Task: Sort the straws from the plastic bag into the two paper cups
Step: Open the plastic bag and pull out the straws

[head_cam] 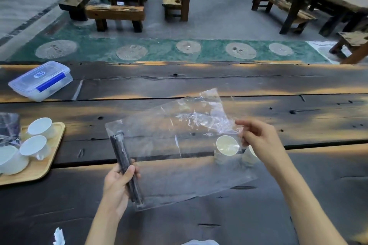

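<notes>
Soft daylight, warm patches on the dark table [199,83], white glare on the plastic bag [191,125], wide-angle bending at edges, slight softness throughout.

A clear plastic bag [179,145] hangs over two paper cups [227,146] beside the right fingers [244,125]; bare worktop [199,81] lies beyond.
</notes>
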Tool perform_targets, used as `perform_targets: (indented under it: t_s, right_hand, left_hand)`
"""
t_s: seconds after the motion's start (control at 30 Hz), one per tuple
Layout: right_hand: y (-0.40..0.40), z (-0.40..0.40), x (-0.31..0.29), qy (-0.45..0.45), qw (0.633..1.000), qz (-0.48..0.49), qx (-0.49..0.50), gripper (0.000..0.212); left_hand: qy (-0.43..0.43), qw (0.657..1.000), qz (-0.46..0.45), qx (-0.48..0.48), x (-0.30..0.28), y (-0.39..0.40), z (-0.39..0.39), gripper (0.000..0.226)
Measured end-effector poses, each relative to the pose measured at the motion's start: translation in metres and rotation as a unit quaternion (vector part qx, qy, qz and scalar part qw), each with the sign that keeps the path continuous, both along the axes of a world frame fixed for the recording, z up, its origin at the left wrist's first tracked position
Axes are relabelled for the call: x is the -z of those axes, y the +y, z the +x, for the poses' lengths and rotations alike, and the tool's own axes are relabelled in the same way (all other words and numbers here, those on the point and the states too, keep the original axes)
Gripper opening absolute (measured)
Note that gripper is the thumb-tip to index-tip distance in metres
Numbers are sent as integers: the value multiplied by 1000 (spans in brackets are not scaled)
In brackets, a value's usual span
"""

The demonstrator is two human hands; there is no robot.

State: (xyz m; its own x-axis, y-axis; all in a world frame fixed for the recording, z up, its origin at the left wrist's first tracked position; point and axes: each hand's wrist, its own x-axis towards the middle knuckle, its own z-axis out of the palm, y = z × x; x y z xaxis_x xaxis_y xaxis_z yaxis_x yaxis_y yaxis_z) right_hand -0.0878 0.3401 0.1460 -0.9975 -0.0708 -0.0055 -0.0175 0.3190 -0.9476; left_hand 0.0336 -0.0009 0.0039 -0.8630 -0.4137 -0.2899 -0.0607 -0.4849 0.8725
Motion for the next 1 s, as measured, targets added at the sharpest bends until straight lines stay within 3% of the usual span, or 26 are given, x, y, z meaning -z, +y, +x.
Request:
perform_targets:
  t_s: [0.17, 0.4, 0.47, 0.57, 0.63, 0.83, 0.9, 1.0]
  right_hand:
    - [-4, 3, 9, -88, 996, 3, 29, 25]
    - [-3, 9, 14, -111, 994, 9, 0, 7]
    - [-4, 9, 20, -89, 993, 64, 44, 13]
    - [-8, 13, 25, 22, 961, 247, 121, 17]
    - [-9, 14, 25, 61, 956, 265, 111, 13]
    - [-8, 18, 15, -37, 987, 156, 32, 17]
    - [-5, 20, 12, -135, 991, -10, -11, 20]
    - [4, 20, 10, -249, 933, -246, -79, 27]
  left_hand:
    - [16, 999, -39, -4, 0, -4, 0, 17]
    - [7, 998, -62, 7, -3, -9, 2, 28]
    - [-6, 997, -72, 19, -4, -9, 3, 27]
    - [-27, 996, -79, 40, -6, -6, 3, 21]
    - [-32, 995, -79, 57, -7, -5, 2, 12]
    - [-75, 994, -46, 65, -8, -4, 0, 19]
    - [-79, 994, -41, 65, -6, -3, 0, 13]
    - [-92, 994, -42, 43, -3, -4, 0, 14]
